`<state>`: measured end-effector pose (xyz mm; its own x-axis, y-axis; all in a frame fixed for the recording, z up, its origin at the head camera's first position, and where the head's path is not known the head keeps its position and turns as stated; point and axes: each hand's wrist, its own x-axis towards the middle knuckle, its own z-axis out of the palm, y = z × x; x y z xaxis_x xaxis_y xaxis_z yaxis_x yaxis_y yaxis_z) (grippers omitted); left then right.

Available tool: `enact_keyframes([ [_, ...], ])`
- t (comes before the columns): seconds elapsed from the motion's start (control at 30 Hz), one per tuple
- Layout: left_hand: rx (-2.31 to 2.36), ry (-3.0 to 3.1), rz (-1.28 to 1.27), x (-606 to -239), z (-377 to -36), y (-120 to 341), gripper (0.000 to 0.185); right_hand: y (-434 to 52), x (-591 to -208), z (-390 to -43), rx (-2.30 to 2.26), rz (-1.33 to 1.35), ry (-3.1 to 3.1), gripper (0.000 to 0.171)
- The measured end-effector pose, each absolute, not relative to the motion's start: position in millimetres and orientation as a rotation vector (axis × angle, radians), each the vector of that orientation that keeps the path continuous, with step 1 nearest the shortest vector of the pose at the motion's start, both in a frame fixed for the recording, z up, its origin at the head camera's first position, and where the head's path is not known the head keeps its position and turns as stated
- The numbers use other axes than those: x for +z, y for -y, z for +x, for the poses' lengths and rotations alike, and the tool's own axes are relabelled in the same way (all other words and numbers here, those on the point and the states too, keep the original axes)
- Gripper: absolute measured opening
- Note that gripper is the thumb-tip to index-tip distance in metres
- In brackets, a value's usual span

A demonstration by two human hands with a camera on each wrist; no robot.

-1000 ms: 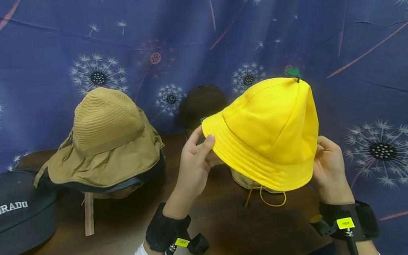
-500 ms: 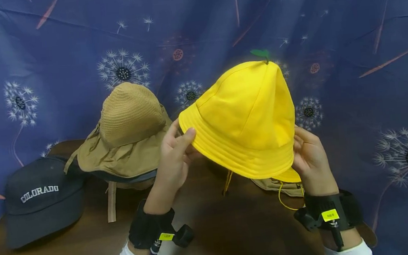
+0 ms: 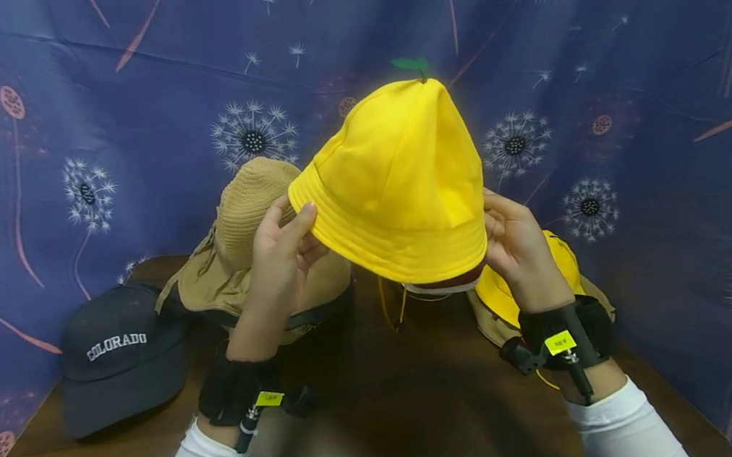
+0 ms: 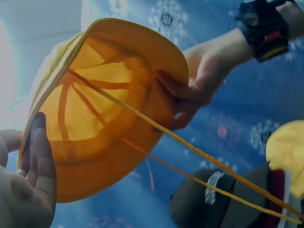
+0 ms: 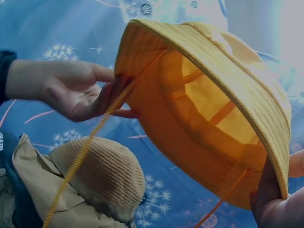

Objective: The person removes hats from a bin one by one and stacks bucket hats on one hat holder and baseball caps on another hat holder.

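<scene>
A yellow bucket hat (image 3: 395, 182) with a green leaf (image 3: 413, 66) on its crown is held up above the table, crown upward and tilted. My left hand (image 3: 279, 250) pinches the brim at the left, thumb outside and fingers under it. On the opposite side my right hand (image 3: 517, 240) grips the brim, its fingers partly hidden behind it. Both wrist views look into the hat's hollow, where orange seam bands show. A yellow cord (image 4: 156, 124) hangs from inside the brim.
At left on the brown table (image 3: 421, 412) lies a dark COLORADO cap (image 3: 119, 359). A tan sun hat (image 3: 247, 217) tops a stack beside it. Another yellow hat (image 3: 565, 258) rests on tan fabric behind my right wrist. A dandelion-patterned blue cloth (image 3: 155, 131) hangs behind.
The held yellow hat has moved up and left, now overlapping the tan hat in the head view. The view has swung right, bringing the second yellow hat into sight. Both hands keep their hold.
</scene>
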<state>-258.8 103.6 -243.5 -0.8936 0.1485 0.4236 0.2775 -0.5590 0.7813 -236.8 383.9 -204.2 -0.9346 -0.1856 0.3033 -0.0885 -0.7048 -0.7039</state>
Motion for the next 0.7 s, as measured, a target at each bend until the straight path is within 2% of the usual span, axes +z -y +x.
enact_keyframes([
  [0.17, -2.544, 1.541, -0.655, -222.4, -275.2, -75.1, 0.053, -367.2, -181.9, -259.1, -2.732, -0.54, -1.393, 0.027],
  [0.4, -2.391, 1.696, -0.527, -198.0, -298.0, -35.0, 0.062, -334.2, -163.7, -296.7, -2.693, -0.507, -1.402, 0.017],
  [0.7, -2.318, 1.821, -0.352, -203.8, -322.9, 9.4, 0.066, -281.0, -169.5, -345.0, -2.557, -0.532, -1.572, 0.018],
])
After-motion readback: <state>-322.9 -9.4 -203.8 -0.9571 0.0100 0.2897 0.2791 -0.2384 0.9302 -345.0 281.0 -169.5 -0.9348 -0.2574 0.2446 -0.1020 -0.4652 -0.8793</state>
